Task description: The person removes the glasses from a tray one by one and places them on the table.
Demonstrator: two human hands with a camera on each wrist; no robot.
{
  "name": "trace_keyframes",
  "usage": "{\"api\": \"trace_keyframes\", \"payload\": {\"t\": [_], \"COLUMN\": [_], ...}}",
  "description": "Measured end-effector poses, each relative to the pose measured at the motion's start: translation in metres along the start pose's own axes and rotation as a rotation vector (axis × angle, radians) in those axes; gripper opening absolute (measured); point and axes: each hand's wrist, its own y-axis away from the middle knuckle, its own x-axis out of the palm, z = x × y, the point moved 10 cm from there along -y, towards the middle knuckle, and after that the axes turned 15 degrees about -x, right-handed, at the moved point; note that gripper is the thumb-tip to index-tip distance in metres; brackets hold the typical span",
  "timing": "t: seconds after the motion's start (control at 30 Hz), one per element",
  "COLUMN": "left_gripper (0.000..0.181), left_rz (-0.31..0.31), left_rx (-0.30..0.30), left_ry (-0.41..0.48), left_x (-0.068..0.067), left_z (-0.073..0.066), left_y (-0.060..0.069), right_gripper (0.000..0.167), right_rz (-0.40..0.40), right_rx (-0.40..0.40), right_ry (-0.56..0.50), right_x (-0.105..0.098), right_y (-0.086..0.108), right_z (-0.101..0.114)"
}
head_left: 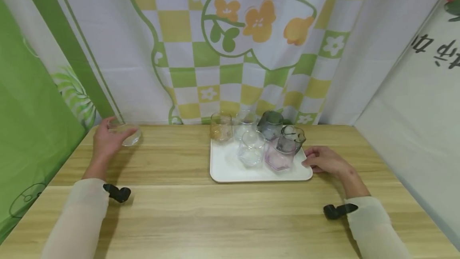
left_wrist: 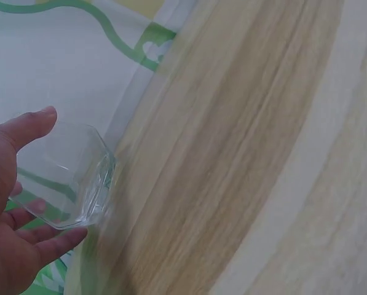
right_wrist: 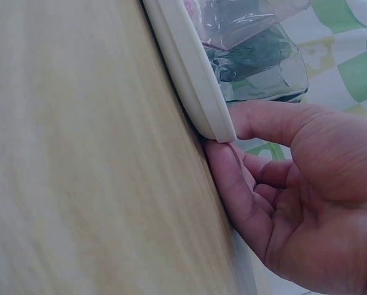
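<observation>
At the back left of the table, my left hand [head_left: 109, 137] holds a clear glass cup [head_left: 131, 139]. The left wrist view shows the thumb on one side of this cup [left_wrist: 66, 178] and the fingers on the other, with its faceted base towards the table. Whether the base touches the wood is hard to tell. My right hand [head_left: 325, 160] pinches the right edge of a white tray [head_left: 230, 173] between thumb and fingers. On that tray stand an amber glass [head_left: 221, 129], a pink glass [head_left: 279, 159], clear glasses [head_left: 251, 153] and dark grey ones [head_left: 271, 123].
The wooden table [head_left: 179, 219] ends at a patterned curtain [head_left: 230, 75] along the back. Green cloth [head_left: 32, 103] hangs on the left and a white sheet [head_left: 417, 103] on the right. Bare wood lies between the left hand's cup and the tray.
</observation>
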Motion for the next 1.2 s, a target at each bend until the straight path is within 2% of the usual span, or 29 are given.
{"api": "trace_keyframes", "payload": {"t": [0.43, 0.73, 0.9, 1.03, 1.2], "left_gripper": [0.105, 0.106, 0.113, 0.111, 0.092], "left_rz": [0.022, 0.028, 0.025, -0.035, -0.171], "left_rx": [0.043, 0.039, 0.042, 0.063, 0.152], "left_ry": [-0.04, -0.033, -0.039, -0.074, -0.126], "left_x": [0.0, 0.002, 0.003, 0.001, -0.005], "left_z": [0.0, -0.001, -0.003, -0.012, -0.036], "left_y": [0.002, 0.001, 0.002, 0.005, 0.017], "right_gripper": [0.043, 0.042, 0.043, 0.042, 0.042], "right_rz": [-0.004, -0.008, -0.006, -0.007, -0.007], "right_rx": [0.006, 0.006, 0.013, 0.011, 0.011], "right_ry": [0.003, 0.008, 0.008, 0.015, 0.019], "right_x": [0.002, 0.002, 0.002, 0.002, 0.002], "right_y": [0.0, 0.001, 0.003, 0.003, 0.002], "right_z": [-0.002, 0.0, -0.001, -0.001, 0.001]}}
